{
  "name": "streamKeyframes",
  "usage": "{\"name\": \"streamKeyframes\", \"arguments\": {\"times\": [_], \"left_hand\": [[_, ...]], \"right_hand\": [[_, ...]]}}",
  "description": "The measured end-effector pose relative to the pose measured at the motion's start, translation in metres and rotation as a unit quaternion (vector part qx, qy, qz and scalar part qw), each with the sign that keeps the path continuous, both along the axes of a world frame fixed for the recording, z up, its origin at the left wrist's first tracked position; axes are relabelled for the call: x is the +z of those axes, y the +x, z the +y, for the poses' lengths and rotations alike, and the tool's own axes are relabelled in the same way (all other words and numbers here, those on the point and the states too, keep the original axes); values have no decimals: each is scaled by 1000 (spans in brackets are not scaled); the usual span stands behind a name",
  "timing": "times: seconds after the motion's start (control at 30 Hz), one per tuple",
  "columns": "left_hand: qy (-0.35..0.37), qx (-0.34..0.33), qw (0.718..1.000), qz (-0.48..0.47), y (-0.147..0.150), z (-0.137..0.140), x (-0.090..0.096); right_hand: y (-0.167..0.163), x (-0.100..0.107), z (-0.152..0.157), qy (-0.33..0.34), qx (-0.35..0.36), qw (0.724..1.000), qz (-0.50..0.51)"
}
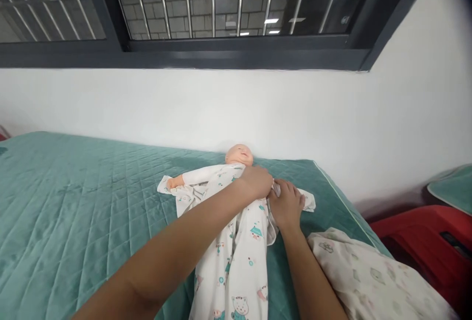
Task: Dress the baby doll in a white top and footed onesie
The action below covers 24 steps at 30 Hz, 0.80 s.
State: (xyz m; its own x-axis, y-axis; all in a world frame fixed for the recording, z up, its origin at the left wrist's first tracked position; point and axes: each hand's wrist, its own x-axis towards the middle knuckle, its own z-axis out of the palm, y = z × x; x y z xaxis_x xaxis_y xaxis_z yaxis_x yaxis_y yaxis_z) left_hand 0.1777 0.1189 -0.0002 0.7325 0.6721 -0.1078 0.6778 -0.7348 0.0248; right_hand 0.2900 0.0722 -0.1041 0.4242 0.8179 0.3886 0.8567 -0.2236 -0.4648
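Note:
A baby doll (pixel 239 155) lies face up on a green quilted bed cover, its head by the wall. White printed baby clothing (pixel 241 261) with animal figures spreads over its body and down toward me. At the left, the doll's white-sleeved arm (pixel 202 174) stretches out on top of a loose printed sleeve. My left hand (pixel 258 181) reaches across the doll's chest, closed on the clothing by the other shoulder. Beside it my right hand (pixel 287 203) is closed around the right-hand sleeve (pixel 308 200), whose end sticks out past the fingers. The doll's arm on that side is hidden.
The green quilted cover (pixel 92 202) extends left, its piped edge to the right. A folded printed cloth (pixel 372 276) lies at the lower right. Beyond are a red plastic object (pixel 424 241) and another green pad (pixel 452 188). A white wall (pixel 184 108) and barred window stand behind.

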Motion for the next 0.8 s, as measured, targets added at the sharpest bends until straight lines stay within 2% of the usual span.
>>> {"name": "streamKeyframes", "arguments": {"times": [0.37,0.47,0.63,0.8], "left_hand": [[22,39,998,48,41,5,-26],[29,48,997,56,44,12,-24],[24,52,996,71,33,32,-14],[-21,25,995,91,32,44,-16]], "right_hand": [[3,-1,3,9,7,1000,-2],[8,-2,6,15,-14,1000,16],[17,1,8,42,-53,996,56],[11,3,11,23,-19,994,103]]}}
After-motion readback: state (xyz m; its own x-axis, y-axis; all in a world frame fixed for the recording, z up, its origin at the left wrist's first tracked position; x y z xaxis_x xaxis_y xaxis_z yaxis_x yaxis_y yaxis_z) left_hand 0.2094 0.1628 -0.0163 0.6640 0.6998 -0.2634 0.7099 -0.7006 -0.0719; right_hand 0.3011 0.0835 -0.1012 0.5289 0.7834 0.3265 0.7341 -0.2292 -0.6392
